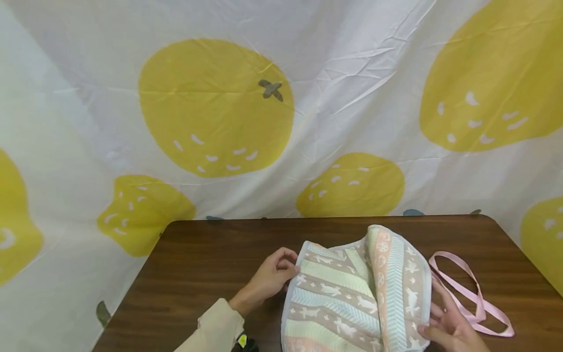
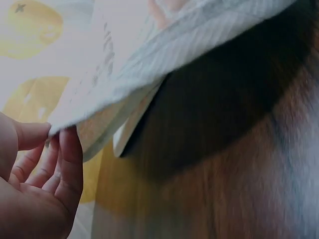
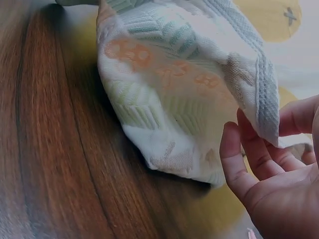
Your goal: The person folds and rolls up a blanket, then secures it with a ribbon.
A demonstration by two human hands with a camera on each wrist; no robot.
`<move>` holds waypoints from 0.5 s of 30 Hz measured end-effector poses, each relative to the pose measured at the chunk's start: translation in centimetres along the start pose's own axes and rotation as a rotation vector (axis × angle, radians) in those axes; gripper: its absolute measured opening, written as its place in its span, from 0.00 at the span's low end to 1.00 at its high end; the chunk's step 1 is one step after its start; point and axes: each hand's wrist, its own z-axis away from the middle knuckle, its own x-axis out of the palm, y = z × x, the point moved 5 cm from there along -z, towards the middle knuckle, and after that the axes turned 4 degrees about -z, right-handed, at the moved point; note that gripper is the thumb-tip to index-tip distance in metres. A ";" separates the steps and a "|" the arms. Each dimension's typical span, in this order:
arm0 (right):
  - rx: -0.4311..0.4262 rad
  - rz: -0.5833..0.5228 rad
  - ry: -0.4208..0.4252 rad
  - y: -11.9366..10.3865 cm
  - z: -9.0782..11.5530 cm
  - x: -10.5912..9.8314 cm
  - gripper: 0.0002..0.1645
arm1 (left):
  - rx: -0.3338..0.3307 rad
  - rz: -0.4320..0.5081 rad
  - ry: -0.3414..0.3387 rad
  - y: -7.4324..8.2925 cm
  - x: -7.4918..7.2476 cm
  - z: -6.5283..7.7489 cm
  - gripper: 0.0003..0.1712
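The towel, a folded cloth striped in pale green, blue, tan and peach with small white animal figures, sat at the near edge of the dark wooden surface, partly lifted off it and bulging in a ridge near its right side. The left hand held the towel's upper left corner, its grip closed there with thumb and fingertips pinching the edge; the left wrist view showed the fingers curled up against the underside of the layered border, which hung above the wood. The right hand held the towel's right edge low down, its grip also a pinch, the thumb on one face and the fingers on the other, as the right wrist view showed. Just right of the towel lay a looped pink ribbon, flat on the surface beside the right hand. Behind the surface hung a white cloth printed with large yellow fruit
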 end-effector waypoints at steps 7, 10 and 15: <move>-0.064 0.072 -0.040 -0.5 -0.3 -0.1 0.64 | 0.026 0.023 0.036 0.2 -2.5 1.1 0.15; -0.044 0.144 -0.025 -0.6 -0.3 -0.2 0.63 | 0.010 0.012 0.061 -0.2 -3.5 1.5 0.15; -0.015 0.363 0.034 -0.5 -0.4 -0.8 0.60 | -0.019 0.007 0.109 -0.9 -5.3 2.3 0.16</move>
